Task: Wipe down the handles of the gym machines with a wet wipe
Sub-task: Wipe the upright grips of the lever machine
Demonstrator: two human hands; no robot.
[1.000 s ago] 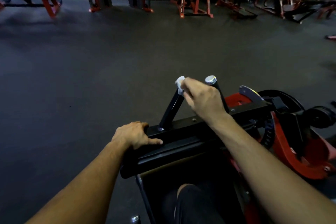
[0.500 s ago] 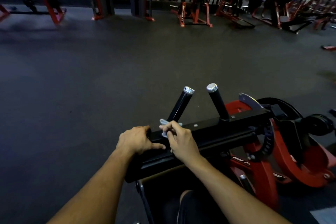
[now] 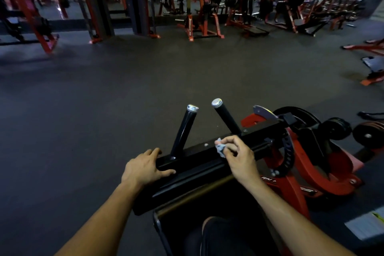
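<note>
Currently, step in hand: wiping the pair of upright handles on the black crossbar (image 3: 199, 158) of a red-framed machine.
Wipe: small crumpled wet wipe (image 3: 220, 149), pinched between thumb and fingertips of the right hand (image 3: 241, 160); remaining fingers loosely curled.
Wipe position: over the crossbar top, just beside the base of the right handle (image 3: 226, 116); whether it touches the bar cannot be told.
Key relation: right handle rises up and slightly left from its base, away from the person, long axis tilted, silver cap at the far end. It lies directly beyond the wipe; right hand is the nearer one.
Left handle: left handle (image 3: 184, 131) stands between the two hands, leaning right toward its cap, apart from the wipe.
Left hand: left hand (image 3: 145, 167) rests on the left end of the crossbar, fingers over its far edge, thumb laid flat along the near face.
Judgement: next stroke likely runs up the right handle from its base.
</note>
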